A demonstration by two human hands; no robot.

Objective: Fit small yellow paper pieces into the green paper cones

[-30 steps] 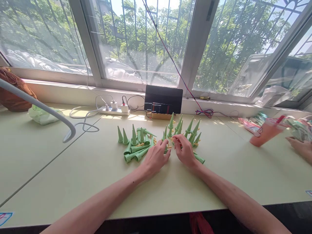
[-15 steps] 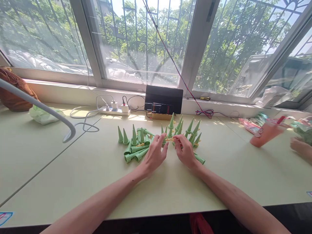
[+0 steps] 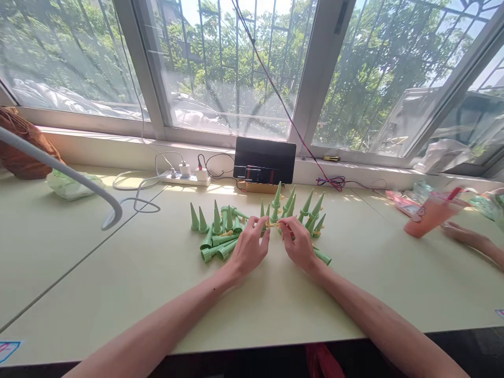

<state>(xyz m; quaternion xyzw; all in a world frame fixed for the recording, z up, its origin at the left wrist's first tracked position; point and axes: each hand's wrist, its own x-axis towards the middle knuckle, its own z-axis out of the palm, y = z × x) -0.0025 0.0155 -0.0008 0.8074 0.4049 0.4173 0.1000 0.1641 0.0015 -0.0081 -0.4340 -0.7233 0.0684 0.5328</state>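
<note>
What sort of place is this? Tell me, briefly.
Likely a small home workshop for hand assembly: a long table under barred windows, a heap of green plastic cones, and a power strip with chargers plugged in.

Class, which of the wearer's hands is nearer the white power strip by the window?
Left. The left hand is toward the viewer and right of the power strip; the right hand is farther right, both pinching one small yellow part.
</note>
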